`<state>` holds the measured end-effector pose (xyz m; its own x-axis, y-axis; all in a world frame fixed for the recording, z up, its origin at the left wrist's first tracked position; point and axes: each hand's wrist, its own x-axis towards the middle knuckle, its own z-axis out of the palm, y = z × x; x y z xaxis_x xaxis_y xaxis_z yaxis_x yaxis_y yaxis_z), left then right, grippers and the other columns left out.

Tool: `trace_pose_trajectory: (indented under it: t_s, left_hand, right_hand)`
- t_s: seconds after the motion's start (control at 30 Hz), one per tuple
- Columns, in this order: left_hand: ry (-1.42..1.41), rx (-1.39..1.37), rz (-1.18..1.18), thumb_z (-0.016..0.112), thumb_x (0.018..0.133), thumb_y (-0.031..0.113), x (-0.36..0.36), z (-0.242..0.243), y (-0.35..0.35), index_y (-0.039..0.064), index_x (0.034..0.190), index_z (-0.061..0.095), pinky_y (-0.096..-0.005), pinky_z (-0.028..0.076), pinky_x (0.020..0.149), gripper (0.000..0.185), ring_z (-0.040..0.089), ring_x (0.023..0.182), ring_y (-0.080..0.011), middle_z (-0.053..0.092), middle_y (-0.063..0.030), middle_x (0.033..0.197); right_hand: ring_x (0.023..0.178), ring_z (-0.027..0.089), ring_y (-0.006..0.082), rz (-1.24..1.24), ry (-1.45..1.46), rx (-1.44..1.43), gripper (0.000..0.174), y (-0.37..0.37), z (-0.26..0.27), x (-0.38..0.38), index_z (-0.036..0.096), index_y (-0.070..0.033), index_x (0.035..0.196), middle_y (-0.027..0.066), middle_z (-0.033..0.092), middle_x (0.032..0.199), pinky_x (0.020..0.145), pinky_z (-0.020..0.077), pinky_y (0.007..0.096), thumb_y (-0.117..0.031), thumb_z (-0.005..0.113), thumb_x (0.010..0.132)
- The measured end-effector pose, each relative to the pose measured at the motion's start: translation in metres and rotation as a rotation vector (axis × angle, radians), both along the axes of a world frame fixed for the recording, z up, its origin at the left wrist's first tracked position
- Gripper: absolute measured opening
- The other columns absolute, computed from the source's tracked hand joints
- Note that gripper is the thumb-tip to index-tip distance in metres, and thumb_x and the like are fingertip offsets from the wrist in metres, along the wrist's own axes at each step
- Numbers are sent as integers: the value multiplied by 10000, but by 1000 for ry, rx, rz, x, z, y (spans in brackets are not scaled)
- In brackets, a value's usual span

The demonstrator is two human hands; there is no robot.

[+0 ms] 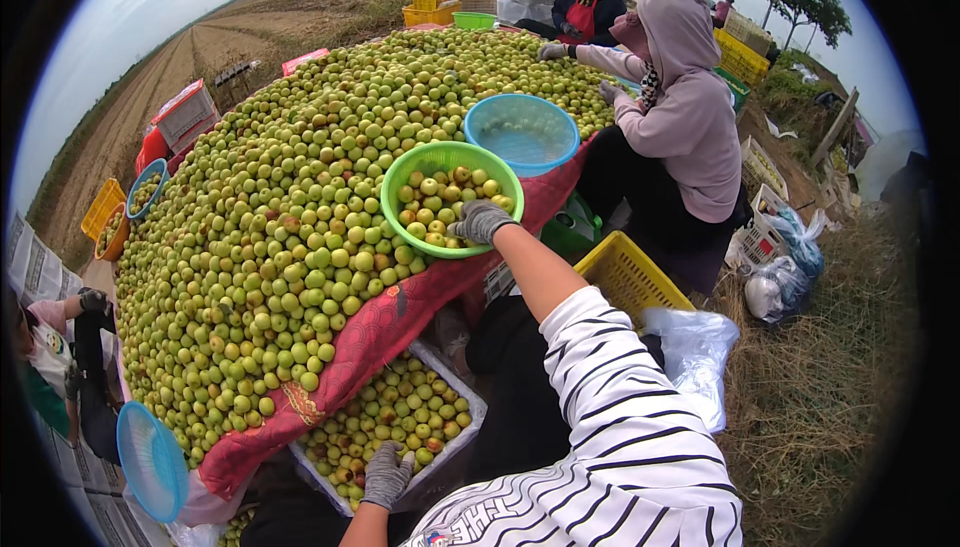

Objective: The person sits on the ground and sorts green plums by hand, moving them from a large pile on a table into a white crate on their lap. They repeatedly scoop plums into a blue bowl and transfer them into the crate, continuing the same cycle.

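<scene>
My right hand (481, 221), in a grey knit glove, reaches over the near edge of a green plastic colander (389, 198) and touches the small round green fruits (435, 206) in it, apparently jujubes. Its fingertips are partly hidden, so a grip is unclear. The colander rests at the edge of a large heap of the same fruits (300, 194), spread on a red patterned cloth (390, 314). Below that edge, my left hand (388, 474), gloved alike, lies on fruits (405, 412) in a lined crate (469, 427), thumb apart from its fingers.
A blue colander (525, 161) stands beyond the green one, another (152, 461) at lower left. A yellow crate (637, 277) and clear plastic bags (694, 359) sit to my right. Close by works a person in a hooded top (682, 112); others sit across and at left.
</scene>
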<state>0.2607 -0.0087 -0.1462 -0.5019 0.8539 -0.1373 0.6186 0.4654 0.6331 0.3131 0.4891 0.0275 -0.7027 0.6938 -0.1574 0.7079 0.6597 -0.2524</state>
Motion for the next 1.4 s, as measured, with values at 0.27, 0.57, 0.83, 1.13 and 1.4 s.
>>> trace_pose_trajectory:
  t_s: [0.27,0.57,0.83,1.13,1.4]
  left_hand:
    - [-674,116,215,663,870,173,-3,59,37,69,1132,552,-315,510,663,303,595,766,-168,598,-70,880]
    - [-1895,503,387,636,889,342,2,138,132,84,1070,571,-255,521,563,322,608,724,-193,611,-81,940]
    - [-1740,464,500,627,882,205,20,88,80,49,989,578,-231,485,534,196,594,649,-163,607,-78,844]
    - [-1732,396,617,648,861,148,14,66,67,33,986,573,-270,507,557,185,616,686,-203,618,-111,870]
    - [-1540,440,313,644,741,23,-12,99,90,36,992,589,-297,556,633,257,636,787,-180,635,-104,945]
  right_hand:
    - [691,612,146,-351,977,-368,205,-6,11,11,644,-32,924,73,655,796,620,524,305,-227,667,864]
    - [858,609,127,498,824,-447,243,-171,14,12,615,-49,1028,54,605,930,792,508,280,-211,692,864]
    - [1193,517,339,-148,107,144,550,35,-7,-39,490,-96,1308,207,520,1282,1026,412,402,-242,670,809]
    - [1228,510,324,-146,70,-182,607,65,-20,-53,467,-128,1330,196,542,1294,1049,388,410,-408,652,824]
    - [1076,599,313,-7,87,224,530,30,-1,-47,533,-80,1214,163,623,1146,944,462,420,-355,704,794]
